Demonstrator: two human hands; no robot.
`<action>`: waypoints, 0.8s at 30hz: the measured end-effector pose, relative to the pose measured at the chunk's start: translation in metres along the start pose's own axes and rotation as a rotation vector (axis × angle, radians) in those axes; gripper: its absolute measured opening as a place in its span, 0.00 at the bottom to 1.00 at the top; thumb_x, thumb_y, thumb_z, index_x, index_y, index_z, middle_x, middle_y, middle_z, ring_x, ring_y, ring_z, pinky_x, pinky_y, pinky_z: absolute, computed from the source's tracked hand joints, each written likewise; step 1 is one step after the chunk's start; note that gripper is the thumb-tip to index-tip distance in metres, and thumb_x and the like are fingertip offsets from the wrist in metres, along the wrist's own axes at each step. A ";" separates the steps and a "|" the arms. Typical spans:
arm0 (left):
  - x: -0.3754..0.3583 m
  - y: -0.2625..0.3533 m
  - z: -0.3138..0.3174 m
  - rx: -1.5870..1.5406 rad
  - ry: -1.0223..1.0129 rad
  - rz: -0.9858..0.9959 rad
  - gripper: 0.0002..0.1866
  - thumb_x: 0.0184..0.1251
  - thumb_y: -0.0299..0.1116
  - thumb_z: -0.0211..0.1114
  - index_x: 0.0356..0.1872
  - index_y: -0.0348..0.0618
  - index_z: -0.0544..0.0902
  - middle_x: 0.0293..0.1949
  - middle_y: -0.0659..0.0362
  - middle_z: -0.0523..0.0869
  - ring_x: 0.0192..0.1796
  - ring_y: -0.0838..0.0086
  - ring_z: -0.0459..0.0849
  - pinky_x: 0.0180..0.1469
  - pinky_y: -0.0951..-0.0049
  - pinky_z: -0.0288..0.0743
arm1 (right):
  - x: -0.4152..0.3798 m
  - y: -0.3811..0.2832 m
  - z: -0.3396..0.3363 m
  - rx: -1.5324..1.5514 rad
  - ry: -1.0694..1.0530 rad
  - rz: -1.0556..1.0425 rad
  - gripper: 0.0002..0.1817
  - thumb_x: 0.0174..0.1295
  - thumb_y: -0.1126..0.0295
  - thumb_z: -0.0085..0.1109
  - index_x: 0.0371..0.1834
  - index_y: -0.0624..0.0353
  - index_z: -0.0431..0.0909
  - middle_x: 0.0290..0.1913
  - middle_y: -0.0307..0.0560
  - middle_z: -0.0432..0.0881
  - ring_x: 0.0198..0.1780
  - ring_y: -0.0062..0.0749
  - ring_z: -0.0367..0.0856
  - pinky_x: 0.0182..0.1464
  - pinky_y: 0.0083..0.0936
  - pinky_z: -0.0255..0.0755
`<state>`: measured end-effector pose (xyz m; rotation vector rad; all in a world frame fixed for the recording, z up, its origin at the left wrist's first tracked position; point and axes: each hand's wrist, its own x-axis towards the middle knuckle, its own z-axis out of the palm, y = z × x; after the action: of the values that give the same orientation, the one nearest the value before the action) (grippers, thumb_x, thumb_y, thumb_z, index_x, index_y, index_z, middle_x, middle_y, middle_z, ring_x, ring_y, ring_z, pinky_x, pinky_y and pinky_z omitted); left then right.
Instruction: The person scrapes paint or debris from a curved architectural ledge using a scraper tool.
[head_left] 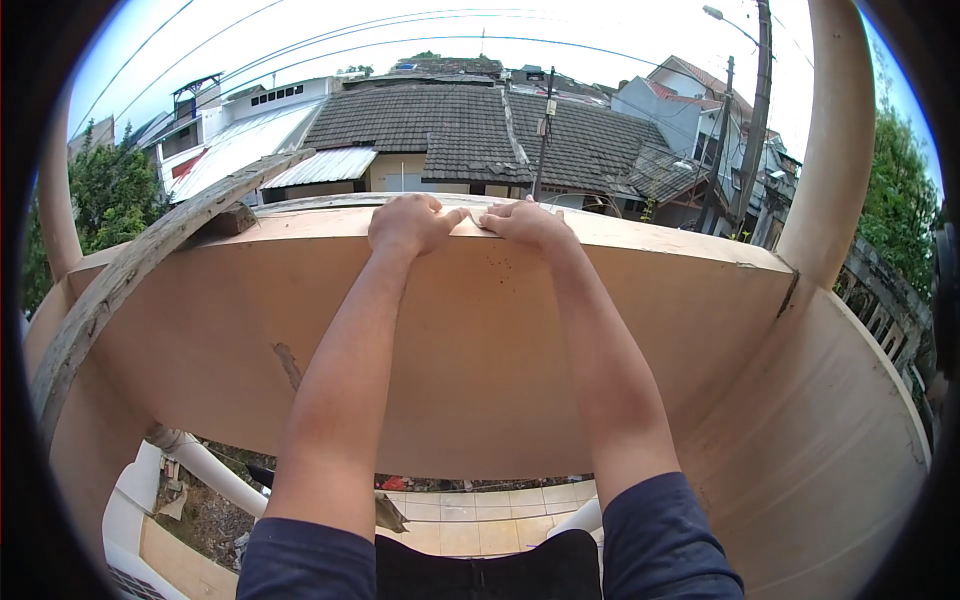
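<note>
Both arms reach forward to the top of a peach-painted parapet wall [470, 360]. My left hand [412, 222] rests on its ledge with the fingers curled and the thumb pointing right. Close beside it, my right hand [528, 222] has its fingers drawn together, pointing left, with fingertips at the ledge's edge. A small pale patch, perhaps lifted paint, shows between the two hands; whether either one pinches a piece of it is too small to tell. Several dark specks mark the wall face below my right hand.
A weathered wooden plank [150, 260] leans over the wall at the left, above a small wood block [232, 220]. A round column [828, 140] rises at the right. Below lie a tiled ledge [480, 510] and a white pipe [215, 470]. Tiled roofs [400, 120] stand beyond.
</note>
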<state>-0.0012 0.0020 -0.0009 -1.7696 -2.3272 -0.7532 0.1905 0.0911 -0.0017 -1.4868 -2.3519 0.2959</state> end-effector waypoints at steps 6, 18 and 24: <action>0.004 -0.004 0.004 -0.047 0.026 0.018 0.38 0.71 0.76 0.61 0.65 0.58 0.91 0.67 0.58 0.91 0.71 0.64 0.86 0.71 0.56 0.81 | -0.017 0.005 -0.007 0.049 -0.043 -0.156 0.47 0.65 0.16 0.53 0.81 0.29 0.78 0.84 0.34 0.74 0.93 0.46 0.50 0.89 0.71 0.27; 0.006 -0.006 0.009 -0.020 0.050 0.028 0.38 0.72 0.77 0.60 0.64 0.58 0.92 0.67 0.59 0.91 0.71 0.64 0.86 0.71 0.57 0.80 | -0.011 -0.003 0.002 0.006 0.053 -0.013 0.46 0.66 0.17 0.52 0.81 0.29 0.78 0.80 0.37 0.80 0.86 0.43 0.68 0.90 0.65 0.29; 0.005 -0.003 0.006 -0.034 0.012 0.016 0.38 0.72 0.76 0.60 0.64 0.58 0.92 0.67 0.59 0.91 0.71 0.64 0.86 0.70 0.57 0.81 | -0.022 -0.004 -0.007 0.063 -0.027 -0.077 0.38 0.70 0.22 0.54 0.78 0.24 0.81 0.79 0.36 0.81 0.85 0.43 0.71 0.90 0.64 0.30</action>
<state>-0.0044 0.0088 -0.0049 -1.7901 -2.3035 -0.8032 0.1981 0.0695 0.0024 -1.3690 -2.3913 0.3686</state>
